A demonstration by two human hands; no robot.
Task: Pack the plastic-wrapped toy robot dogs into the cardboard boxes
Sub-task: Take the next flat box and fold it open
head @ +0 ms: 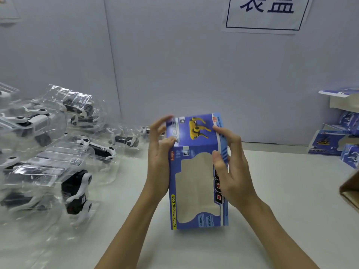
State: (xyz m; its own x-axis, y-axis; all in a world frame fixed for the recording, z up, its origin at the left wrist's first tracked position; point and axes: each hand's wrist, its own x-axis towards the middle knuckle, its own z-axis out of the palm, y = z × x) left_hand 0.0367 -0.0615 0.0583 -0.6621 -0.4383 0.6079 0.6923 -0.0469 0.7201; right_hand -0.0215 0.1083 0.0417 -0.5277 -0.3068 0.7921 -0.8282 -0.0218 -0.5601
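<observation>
Both hands are holding one blue cardboard box (196, 171), which is standing on its end on the white table (281, 210), near the middle of the view. The left hand (159, 160) is lying flat along the left side of the box; its thumb is pressing on the upper front edge, and its fingers are spread and nearly straight, reaching toward the top face. The right hand (229, 167) is gripping the right side, with the thumb curled over the front face beside the window and the fingers wrapped around the right edge near the top. The top of the box is appearing closed, and it is showing a picture of a yellow robot dog. Through the shaped window on the front only a pale beige inside is showing, so I cannot tell if a toy is inside.

On the left part of the table, a pile of plastic-wrapped toy robot dogs (58, 152) is lying, black and white, in clear bags. At the right edge, more blue boxes (338, 138) are lying stacked against the wall. On the wall above, a white paper sign (266, 12) is hanging.
</observation>
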